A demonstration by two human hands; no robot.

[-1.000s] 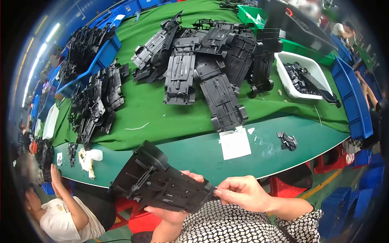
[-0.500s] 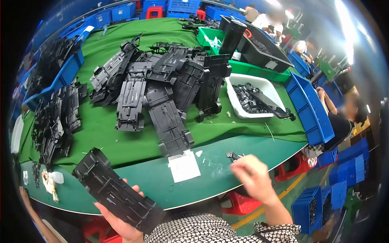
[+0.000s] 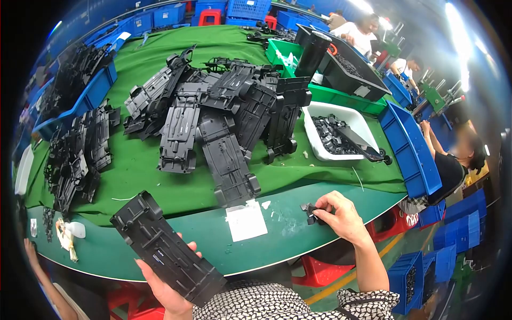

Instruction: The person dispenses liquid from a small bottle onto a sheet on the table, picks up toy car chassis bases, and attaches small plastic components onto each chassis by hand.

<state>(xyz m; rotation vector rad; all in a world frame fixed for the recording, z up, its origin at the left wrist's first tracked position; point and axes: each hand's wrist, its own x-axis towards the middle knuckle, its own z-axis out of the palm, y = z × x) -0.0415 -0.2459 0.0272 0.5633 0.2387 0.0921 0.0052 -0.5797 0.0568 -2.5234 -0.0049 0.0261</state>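
Observation:
My left hand [image 3: 165, 290] is wrapped round a long black plastic chassis [image 3: 165, 248], held tilted over the table's front edge with its ribbed face up. Out to the right, my right hand [image 3: 341, 216] has thumb and fingers pinched at a little pile of small black parts [image 3: 309, 212] on the green table [image 3: 288, 234]. Whether a part is between the fingertips is too small to tell. A white paper [image 3: 246, 222] lies between the two hands.
Several black chassis [image 3: 229, 160] are heaped on the green cloth [image 3: 138, 176]. A white tub [image 3: 346, 154] of small parts stands right, beside a blue bin [image 3: 408, 149]. A white bottle [image 3: 78, 230] stands left. Co-workers sit around, one person's arm [image 3: 50, 282] at lower left.
The view has swung to the right. My right hand has left the chassis end and reached the small parts on the table. My left hand still holds the chassis.

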